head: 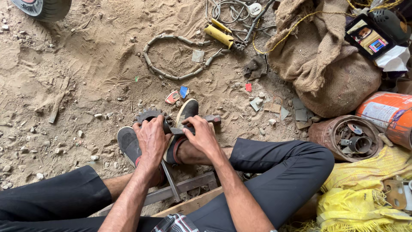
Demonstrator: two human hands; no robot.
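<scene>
Two hands worked a toothed sprocket on the sandy ground.

From the head view, the left hand [151,136] wrapped its fingers closed round the sprocket [149,115] between the sandalled feet, while the right hand [201,135] clamped shut on a metal bar [206,120] beside it; a rusty can [346,137] sat well apart.

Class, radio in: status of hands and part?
Left hand grips dark toothed metal sprocket. Right hand holds grey metal tool. Black sandals underneath.

A dark toothed sprocket [150,117] stood on edge beside a black sandal [185,112], touching a grey metal bar [195,125].
</scene>
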